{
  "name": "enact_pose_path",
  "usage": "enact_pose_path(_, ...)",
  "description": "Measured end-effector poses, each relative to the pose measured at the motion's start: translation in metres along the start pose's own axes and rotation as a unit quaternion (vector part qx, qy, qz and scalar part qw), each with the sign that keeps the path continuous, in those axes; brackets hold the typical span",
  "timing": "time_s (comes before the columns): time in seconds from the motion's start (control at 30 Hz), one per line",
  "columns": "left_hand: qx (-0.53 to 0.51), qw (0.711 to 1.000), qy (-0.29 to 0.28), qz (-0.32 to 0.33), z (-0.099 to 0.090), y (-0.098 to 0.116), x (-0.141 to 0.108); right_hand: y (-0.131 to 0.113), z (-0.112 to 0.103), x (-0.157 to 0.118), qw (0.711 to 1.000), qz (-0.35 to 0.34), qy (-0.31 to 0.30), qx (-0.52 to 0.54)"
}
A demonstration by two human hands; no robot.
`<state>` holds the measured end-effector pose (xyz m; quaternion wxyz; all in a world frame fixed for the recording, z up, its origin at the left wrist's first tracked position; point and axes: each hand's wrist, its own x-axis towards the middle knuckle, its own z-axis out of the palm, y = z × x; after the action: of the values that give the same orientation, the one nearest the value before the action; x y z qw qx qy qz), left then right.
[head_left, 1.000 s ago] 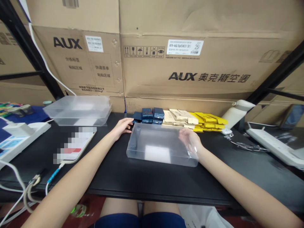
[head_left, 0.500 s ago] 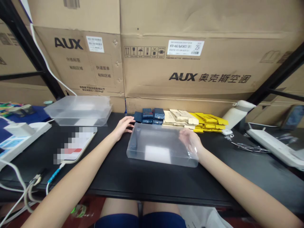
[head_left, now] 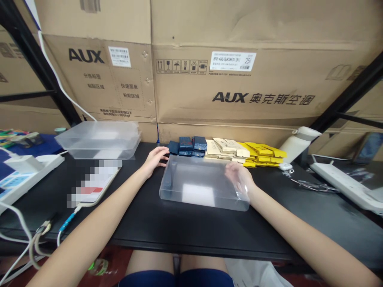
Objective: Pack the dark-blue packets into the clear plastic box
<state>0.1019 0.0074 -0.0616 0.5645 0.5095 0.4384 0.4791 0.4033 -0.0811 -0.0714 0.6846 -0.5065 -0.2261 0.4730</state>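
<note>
Nothing had clearly shifted since the earlier frames. The left hand point(head_left: 156, 158) stretched far, fingers bent and apart, tips at the leftmost of at least five dark blue boxy packets point(head_left: 186, 144). The right hand point(head_left: 239, 175) curled at the right end of one clear plastic rectangular tray point(head_left: 200, 173); I couldn't tell whether it gripped. The tray lay between the hands, long axis left-right. Farther left sat at least two clear plastic nested trays point(head_left: 98, 137).

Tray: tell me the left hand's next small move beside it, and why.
Probably close the left hand on the leftmost blue packet: it is open, right at that packet's edge, while the right hand is at the right end of the tray.
</note>
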Motion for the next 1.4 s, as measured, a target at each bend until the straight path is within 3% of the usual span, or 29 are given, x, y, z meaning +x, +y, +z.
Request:
enact_pose_path(0.17, 0.02, 1.0, 0.001, 0.024, -0.001, -0.004, 0.003, 0.0, 0.0, 0.0, 1.0, 0.002, -0.004, -0.001)
enact_pose_path(0.5, 0.05, 0.996, 0.067, -0.004, -0.002, -0.006, 0.007, -0.001, 0.001, -0.001, 1.0, 0.005, -0.003, 0.001)
enact_pose_path(1.0, 0.077, 0.995, 0.034, 0.046, -0.003, -0.007, 0.005, -0.002, 0.003, -0.004, 1.0, 0.003, 0.009, 0.006)
enact_pose_path(1.4, 0.082, 0.993, 0.014, 0.085, -0.008, -0.019, 0.017, -0.001, 0.003, -0.003, 1.0, 0.006, 0.007, 0.009)
